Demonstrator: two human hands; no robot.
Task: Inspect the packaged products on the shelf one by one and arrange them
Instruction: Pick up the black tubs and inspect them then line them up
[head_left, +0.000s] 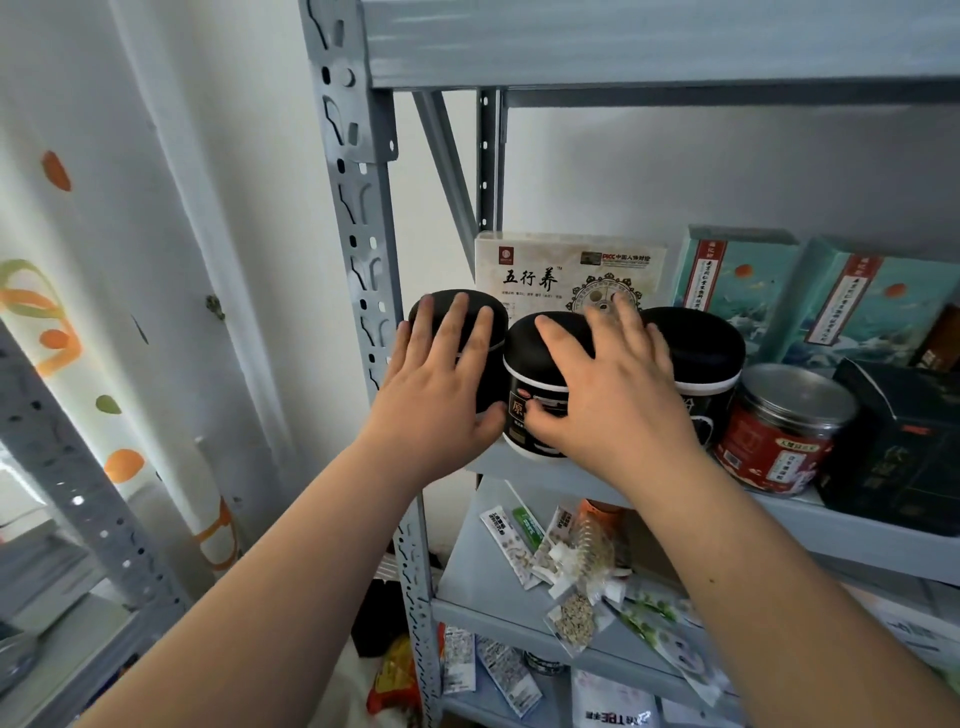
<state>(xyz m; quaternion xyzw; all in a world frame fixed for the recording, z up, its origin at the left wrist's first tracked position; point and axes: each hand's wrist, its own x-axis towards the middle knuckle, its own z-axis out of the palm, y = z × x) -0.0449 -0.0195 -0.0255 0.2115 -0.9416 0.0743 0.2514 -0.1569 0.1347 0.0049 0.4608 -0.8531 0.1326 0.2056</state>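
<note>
1. The left hand (441, 395) is grasping the left black jar (497, 332), fingers over its lid, thumb round its side, front-left of the cream box (566, 265).
2. The right hand (613, 395) is gripping the middle black jar (524, 348), directly before that box on the shelf (857, 535).
3. A third black jar (711, 348) is standing front-right of the box.

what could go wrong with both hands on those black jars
The middle black jar sits at the shelf's front edge; the right hand gripping it could tip it off. The left black jar, held by the left hand, stands close beside it, so moving one may bump the other.
</note>
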